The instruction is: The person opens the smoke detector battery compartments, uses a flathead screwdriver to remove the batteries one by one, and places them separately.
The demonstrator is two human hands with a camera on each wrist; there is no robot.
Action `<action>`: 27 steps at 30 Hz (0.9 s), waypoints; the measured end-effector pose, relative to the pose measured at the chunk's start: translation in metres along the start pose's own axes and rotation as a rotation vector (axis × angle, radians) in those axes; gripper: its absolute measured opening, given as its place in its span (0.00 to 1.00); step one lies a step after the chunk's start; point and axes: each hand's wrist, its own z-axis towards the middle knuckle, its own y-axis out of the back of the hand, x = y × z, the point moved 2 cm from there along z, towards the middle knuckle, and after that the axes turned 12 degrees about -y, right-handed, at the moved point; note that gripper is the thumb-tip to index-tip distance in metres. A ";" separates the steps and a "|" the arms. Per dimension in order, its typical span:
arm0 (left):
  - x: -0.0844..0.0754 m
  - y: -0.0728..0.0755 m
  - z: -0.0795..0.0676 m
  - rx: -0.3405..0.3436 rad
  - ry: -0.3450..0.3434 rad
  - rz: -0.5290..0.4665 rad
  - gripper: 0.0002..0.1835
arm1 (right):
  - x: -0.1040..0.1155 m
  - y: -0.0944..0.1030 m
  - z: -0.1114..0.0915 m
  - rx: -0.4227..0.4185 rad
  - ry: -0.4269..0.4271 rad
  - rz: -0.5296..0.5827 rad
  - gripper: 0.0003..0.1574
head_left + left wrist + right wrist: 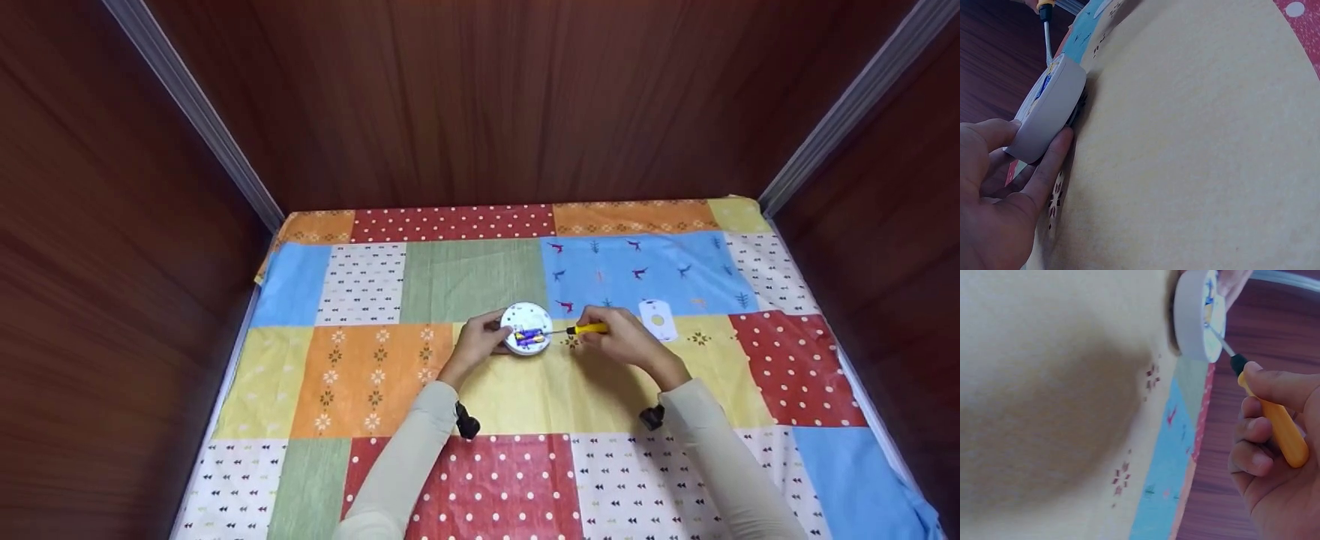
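Observation:
My left hand grips a white round device by its side, thumb at the rim and fingers beneath in the left wrist view. Purple and yellow batteries lie in its upturned face. In my right hand is a screwdriver with a yellow handle and black collar, the thumb and curled fingers wrapped round the handle. Its metal shaft reaches left to the device, and the tip meets the face beside the batteries. The exact contact of the tip is too small to tell.
A white flat plate with a round hole lies just beyond my right hand. The table has a patchwork cloth. Brown wood-look panels stand at the back and both sides.

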 end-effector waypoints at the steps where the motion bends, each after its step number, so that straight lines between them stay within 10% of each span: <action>1: -0.001 0.000 0.001 0.001 -0.002 0.001 0.25 | 0.002 0.001 0.000 -0.006 0.004 -0.011 0.08; 27: -0.001 -0.002 0.001 -0.049 0.017 0.042 0.23 | 0.022 0.002 -0.003 -0.040 0.087 -0.145 0.06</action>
